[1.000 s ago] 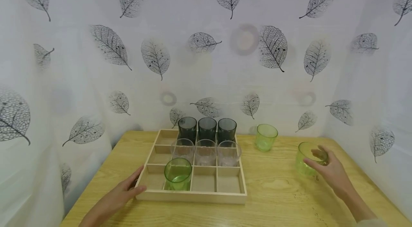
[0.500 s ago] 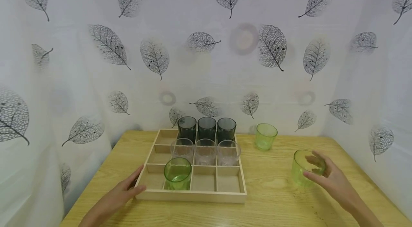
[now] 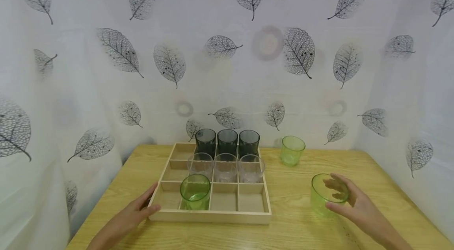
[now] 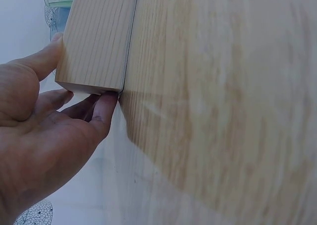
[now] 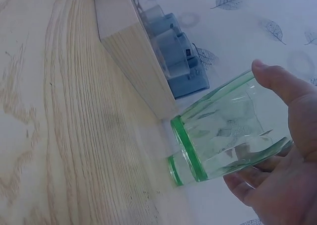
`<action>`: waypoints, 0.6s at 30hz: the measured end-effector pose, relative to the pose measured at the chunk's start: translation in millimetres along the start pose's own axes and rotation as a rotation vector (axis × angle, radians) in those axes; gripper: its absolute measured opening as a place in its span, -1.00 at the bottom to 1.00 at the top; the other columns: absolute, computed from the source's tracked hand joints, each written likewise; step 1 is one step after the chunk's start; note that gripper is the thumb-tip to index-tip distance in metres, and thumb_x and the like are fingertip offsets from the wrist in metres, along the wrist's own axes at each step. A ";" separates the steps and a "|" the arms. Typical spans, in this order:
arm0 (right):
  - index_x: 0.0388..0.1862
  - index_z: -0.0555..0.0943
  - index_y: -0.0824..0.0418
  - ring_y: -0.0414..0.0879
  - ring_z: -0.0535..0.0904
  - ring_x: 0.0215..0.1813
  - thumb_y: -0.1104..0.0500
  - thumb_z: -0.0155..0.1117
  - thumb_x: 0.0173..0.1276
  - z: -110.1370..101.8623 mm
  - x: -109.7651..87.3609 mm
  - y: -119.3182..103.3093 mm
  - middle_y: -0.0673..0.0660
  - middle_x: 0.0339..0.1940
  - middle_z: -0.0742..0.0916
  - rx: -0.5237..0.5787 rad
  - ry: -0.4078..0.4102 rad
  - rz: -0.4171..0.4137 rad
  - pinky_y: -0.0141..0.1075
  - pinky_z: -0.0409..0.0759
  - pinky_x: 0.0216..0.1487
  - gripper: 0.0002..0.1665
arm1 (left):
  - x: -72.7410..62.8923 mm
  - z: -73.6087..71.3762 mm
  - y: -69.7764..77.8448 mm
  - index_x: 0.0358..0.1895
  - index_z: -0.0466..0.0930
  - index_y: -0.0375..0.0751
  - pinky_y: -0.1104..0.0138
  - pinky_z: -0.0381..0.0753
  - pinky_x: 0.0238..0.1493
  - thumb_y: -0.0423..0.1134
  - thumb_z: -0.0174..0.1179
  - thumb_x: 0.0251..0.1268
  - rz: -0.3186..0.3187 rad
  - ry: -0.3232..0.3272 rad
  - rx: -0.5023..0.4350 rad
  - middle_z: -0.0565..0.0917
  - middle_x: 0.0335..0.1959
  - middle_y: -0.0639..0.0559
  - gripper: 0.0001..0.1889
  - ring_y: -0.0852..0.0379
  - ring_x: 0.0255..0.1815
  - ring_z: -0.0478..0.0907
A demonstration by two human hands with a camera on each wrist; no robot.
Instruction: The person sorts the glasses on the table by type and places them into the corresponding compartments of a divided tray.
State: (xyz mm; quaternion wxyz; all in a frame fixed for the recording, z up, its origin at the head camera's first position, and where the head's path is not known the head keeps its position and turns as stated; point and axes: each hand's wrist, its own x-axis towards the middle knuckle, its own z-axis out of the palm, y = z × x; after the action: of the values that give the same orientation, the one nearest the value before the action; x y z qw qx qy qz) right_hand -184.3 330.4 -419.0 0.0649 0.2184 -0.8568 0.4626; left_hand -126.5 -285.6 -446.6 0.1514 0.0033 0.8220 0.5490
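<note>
My right hand (image 3: pixel 358 206) grips a light green glass (image 5: pixel 225 131) near its rim, thumb on one side and fingers on the other. The glass is upright, its base off the table in the right wrist view, to the right of a wooden divided tray (image 3: pixel 213 217). At the tray's front left corner, my left hand (image 3: pixel 136 208) holds the wood between thumb and fingers (image 4: pixel 101 111). One green glass (image 3: pixel 195 193) stands in the tray's front row. Behind it are clear glasses (image 3: pixel 226 167), and at the back dark grey glasses (image 3: pixel 227 141).
Another green glass (image 3: pixel 293 150) stands on the wooden table (image 3: pixel 294 206), right of the tray's back corner. A white curtain with leaf prints (image 3: pixel 227 76) hangs behind the table and along both sides. Front-row compartments to the right of the green glass hold nothing.
My right hand has brought the green glass leftward and nearer to me, toward the tray. The left hand and the tray have stayed in place.
</note>
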 end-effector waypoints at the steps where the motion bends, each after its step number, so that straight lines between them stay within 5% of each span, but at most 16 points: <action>1: 0.59 0.18 0.34 -0.43 0.53 0.16 0.38 0.40 0.39 2.0 0.0 -2.1 -0.20 0.28 0.59 0.009 -0.005 -0.009 -0.40 0.63 -0.02 -0.11 | 0.0 -0.1 0.0 0.71 -0.29 -0.21 -0.26 0.03 0.50 -0.10 0.08 0.65 0.003 0.000 0.002 -0.25 0.66 -0.39 -0.14 -0.41 0.61 -0.24; 6: 0.59 0.21 0.29 -0.41 0.54 0.19 0.41 0.43 0.34 12.4 2.5 -10.7 -0.13 0.29 0.61 0.028 -0.027 -0.071 -0.41 0.62 0.03 -0.09 | 0.3 -0.5 -1.1 0.70 -0.29 -0.24 -0.27 0.04 0.49 -0.10 0.07 0.66 0.018 -0.005 0.012 -0.24 0.65 -0.41 -0.15 -0.42 0.61 -0.23; 13: 0.57 0.24 0.32 -0.34 0.58 0.16 0.37 0.46 0.33 25.8 12.5 -22.8 0.33 0.28 0.60 0.031 -0.063 -0.102 -0.34 0.64 0.06 -0.10 | 0.3 -1.2 0.1 0.71 -0.30 -0.19 -0.24 0.01 0.51 -0.04 0.07 0.65 0.002 -0.004 0.005 -0.25 0.67 -0.36 -0.13 -0.37 0.62 -0.24; 18: 0.57 0.25 0.27 -0.30 0.58 0.19 0.33 0.47 0.34 35.8 21.2 -31.6 0.31 0.31 0.61 0.039 -0.094 -0.115 -0.37 0.59 0.13 -0.11 | -0.1 -1.5 0.6 0.71 -0.30 -0.20 -0.24 0.01 0.51 -0.02 0.07 0.65 0.001 -0.005 0.010 -0.25 0.67 -0.36 -0.13 -0.37 0.62 -0.25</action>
State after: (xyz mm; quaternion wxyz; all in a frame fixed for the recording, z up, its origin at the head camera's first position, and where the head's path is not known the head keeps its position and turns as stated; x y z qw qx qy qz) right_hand -186.2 279.2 -408.4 0.0468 0.2902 -0.8358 0.4637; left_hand -126.9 -286.8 -445.5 0.1531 0.0057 0.8244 0.5449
